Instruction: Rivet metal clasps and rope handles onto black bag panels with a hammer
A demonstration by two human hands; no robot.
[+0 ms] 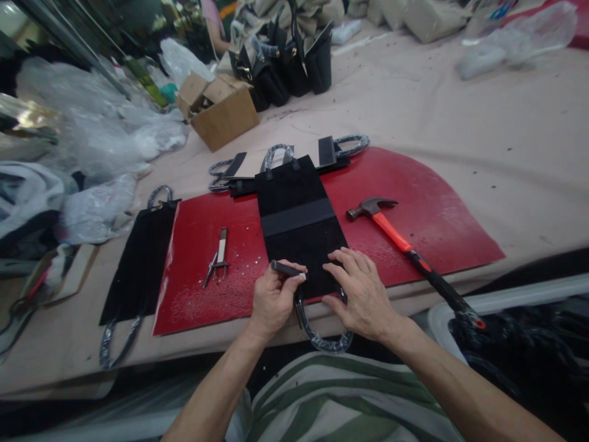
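Note:
A flat black bag panel [299, 221] with a handle at each end lies lengthwise on a red cutting mat [414, 209]. My left hand [272, 298] is closed round a short dark metal punch [286, 269], its tip at the panel's near left edge. My right hand [361, 291] lies flat with fingers spread on the panel's near end, pressing it down. The near plastic-wrapped handle [322, 337] hangs over the table edge between my hands.
A hammer with an orange and black handle [409, 245] lies right of the panel. Metal pliers [218, 258] lie on the mat to the left. Another black panel [140, 264] lies left of the mat. A cardboard box [221, 110], finished black bags [285, 61] and plastic wrapping stand further back.

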